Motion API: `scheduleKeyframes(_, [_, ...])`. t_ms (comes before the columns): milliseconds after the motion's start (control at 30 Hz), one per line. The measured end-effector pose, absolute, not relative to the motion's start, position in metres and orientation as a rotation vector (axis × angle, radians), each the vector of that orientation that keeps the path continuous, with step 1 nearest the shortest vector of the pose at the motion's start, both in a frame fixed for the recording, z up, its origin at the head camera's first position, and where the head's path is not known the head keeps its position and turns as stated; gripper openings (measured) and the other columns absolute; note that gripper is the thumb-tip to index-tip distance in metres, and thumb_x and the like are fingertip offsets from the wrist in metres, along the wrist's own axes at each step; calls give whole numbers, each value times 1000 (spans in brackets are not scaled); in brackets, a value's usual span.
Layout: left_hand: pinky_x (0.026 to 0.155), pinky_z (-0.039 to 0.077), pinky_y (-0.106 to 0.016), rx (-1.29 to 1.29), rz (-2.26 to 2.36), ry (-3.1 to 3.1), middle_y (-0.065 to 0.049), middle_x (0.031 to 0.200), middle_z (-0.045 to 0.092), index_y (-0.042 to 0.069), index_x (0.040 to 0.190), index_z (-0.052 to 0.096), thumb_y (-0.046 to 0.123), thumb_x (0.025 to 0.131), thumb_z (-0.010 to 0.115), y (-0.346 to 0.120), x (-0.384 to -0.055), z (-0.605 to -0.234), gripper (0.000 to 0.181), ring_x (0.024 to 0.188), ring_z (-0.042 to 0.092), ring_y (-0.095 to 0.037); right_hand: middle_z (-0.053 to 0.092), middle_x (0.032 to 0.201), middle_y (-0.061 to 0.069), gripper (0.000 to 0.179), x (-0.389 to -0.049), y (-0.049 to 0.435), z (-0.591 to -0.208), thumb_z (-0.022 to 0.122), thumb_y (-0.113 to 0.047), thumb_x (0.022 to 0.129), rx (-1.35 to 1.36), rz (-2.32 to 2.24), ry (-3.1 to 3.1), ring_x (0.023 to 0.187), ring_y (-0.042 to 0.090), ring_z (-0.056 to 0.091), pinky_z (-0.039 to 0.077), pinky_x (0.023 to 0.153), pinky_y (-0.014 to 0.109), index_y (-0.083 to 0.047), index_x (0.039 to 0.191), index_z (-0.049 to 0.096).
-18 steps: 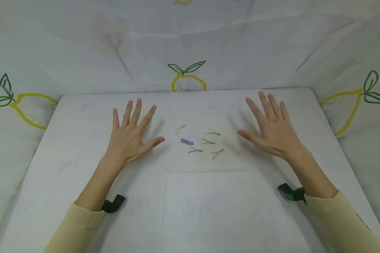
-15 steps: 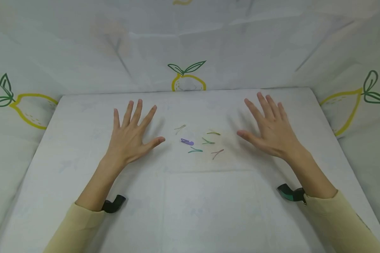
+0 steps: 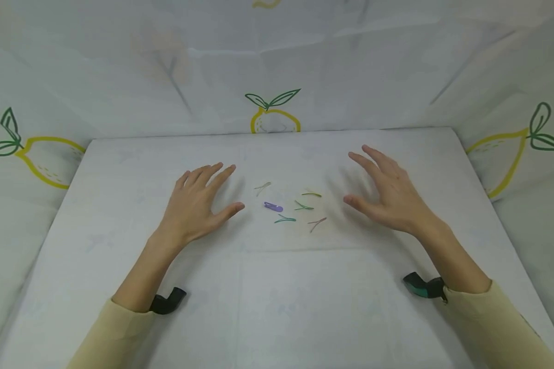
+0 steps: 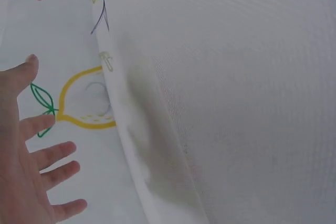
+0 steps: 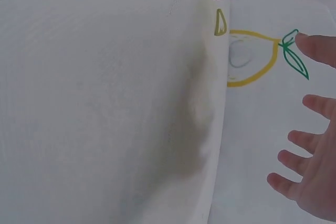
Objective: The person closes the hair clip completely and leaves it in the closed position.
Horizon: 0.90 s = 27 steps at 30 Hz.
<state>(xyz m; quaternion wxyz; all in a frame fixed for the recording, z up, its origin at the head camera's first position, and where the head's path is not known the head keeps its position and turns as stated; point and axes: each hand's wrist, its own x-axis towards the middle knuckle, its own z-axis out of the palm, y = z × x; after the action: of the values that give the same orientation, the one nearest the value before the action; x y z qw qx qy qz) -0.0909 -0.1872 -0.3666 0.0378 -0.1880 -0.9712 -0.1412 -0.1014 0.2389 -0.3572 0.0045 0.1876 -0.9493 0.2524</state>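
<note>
Several small hair clips lie spread out in the middle of the table. The purple clip (image 3: 273,206) looks flat, while the teal clip (image 3: 285,219), the green clip (image 3: 303,206) and the reddish clip (image 3: 317,223) have their arms spread apart. Farther back are a yellow clip (image 3: 311,193) and a pale beige clip (image 3: 262,188). My left hand (image 3: 194,207) hovers left of the clips, thumb and fingers apart and slightly bent. On the other side my right hand (image 3: 390,195) hovers likewise. Neither hand touches a clip.
A white cloth covers the table (image 3: 304,307). White sheets with lemon prints hang behind and at both sides; one lemon print (image 3: 275,122) meets the back edge. Black curved pieces, the left one (image 3: 168,301) and the right one (image 3: 422,285), stick out at the wrists.
Both hands have lowered their fingertips, and the fingers have gone from straight and spread to slightly bent. Each hand has shifted a little inward. The clips have stayed where they were.
</note>
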Motion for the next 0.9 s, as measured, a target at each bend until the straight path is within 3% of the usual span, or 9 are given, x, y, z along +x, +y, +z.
scheduleKeyframes(133, [108, 49, -64, -599, -531, -2936, -11, 147, 66, 20, 152, 62, 60, 98, 72, -184, -88, -367, 68, 137, 60, -38, 32, 177, 14, 82, -98, 235, -354, 81, -37, 94, 596, 908, -2984, 163, 46, 29, 26, 123, 78, -26, 166, 43])
scheduleKeyframes(233, [99, 53, -60, -615, -610, -2945, -11, 137, 72, 14, 138, 72, 51, 99, 75, -181, -86, -365, 53, 129, 64, -38, 39, 172, 14, 78, -96, 234, -354, 82, -30, 95, 644, 996, -2977, 160, 43, 33, 30, 121, 75, -23, 163, 47])
scheduleKeyframes(367, [97, 57, -55, -642, -685, -2985, -7, 130, 75, 12, 126, 77, 42, 100, 76, -177, -84, -363, 40, 123, 68, -34, 49, 163, 11, 70, -96, 233, -355, 83, -23, 96, 741, 1119, -2951, 154, 37, 41, 35, 120, 69, -20, 159, 52])
scheduleKeyframes(700, [90, 60, -46, -689, -772, -3042, -1, 127, 76, 16, 125, 77, 38, 100, 76, -165, -81, -359, 33, 112, 71, -25, 66, 147, 7, 57, -93, 227, -361, 82, -12, 96, 910, 1196, -2869, 134, 26, 57, 46, 106, 33, -16, 149, 61])
scheduleKeyframes(900, [92, 60, -45, -712, -799, -3049, -1, 127, 76, 16, 125, 77, 37, 100, 77, -161, -79, -358, 33, 113, 70, -22, 69, 141, 5, 53, -92, 225, -361, 83, -12, 96, 941, 1229, -2869, 130, 22, 59, 47, 106, 28, -17, 145, 63])
